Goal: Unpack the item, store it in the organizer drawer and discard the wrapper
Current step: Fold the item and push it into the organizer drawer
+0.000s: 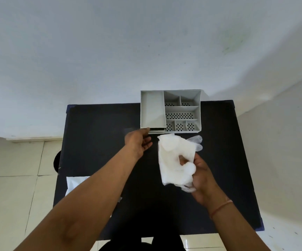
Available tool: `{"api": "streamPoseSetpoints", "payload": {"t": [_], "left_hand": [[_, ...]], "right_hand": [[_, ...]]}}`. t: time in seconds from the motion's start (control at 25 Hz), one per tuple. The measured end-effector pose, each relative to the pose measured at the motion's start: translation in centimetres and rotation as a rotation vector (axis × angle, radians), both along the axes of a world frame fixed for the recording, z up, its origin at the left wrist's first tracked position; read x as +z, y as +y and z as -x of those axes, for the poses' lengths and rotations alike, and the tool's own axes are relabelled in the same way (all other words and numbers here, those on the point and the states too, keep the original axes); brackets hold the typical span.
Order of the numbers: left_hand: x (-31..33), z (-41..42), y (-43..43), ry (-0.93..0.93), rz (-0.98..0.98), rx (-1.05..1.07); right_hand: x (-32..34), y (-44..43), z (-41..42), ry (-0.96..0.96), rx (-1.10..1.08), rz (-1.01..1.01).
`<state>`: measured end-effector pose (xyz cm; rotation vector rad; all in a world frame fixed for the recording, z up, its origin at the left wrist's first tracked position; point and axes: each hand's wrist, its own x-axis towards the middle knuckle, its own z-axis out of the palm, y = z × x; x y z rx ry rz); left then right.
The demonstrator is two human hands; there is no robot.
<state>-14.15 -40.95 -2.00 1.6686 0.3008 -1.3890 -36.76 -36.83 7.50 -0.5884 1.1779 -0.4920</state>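
A grey organizer point(170, 111) with several compartments stands at the far edge of the black table point(96, 134). Its low drawer point(156, 131) at the front left is slightly pulled out, showing a dark gap. My left hand point(138, 141) reaches to the drawer front with fingertips touching its left corner, holding nothing. My right hand point(201, 174) grips a bundle of thin white plastic gloves point(175, 158), held above the table in front of the organizer. Translucent glove fingers stick out at the bundle's upper right.
A white wrapper point(74, 183) lies at the table's left edge, partly hidden under my left forearm. A white wall rises behind the table. Pale floor tiles show left and right, and a dark round object point(57, 161) sits left of the table.
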Motion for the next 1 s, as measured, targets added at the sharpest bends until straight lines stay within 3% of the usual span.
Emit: {"api": "streamPoseSetpoints", "payload": {"t": [0.52,0.72,0.8,0.92,1.0], "left_hand": [[-1.7,2.8,9.2,-0.034,-0.094,-0.122],[1.1,2.4,9.3,-0.342,-0.22,-0.24],[2.9,2.1,8.9,-0.343,-0.052,-0.189],[4.6,1.1,7.4,-0.177,0.241,-0.253],[3.8,0.3,6.4,-0.347,0.194,-0.407]], "right_hand": [[-2.4,-1.5,-0.3,0.045,0.088,-0.037],[-3.8,-2.8,-2.5,0.038,0.087,0.021],[-4.3,-3.4,-3.5,0.037,0.103,0.057],[-5.6,-4.2,-4.6,0.06,0.155,0.096],[-6.6,-4.6,-5.1,0.233,0.272,0.2]]}}
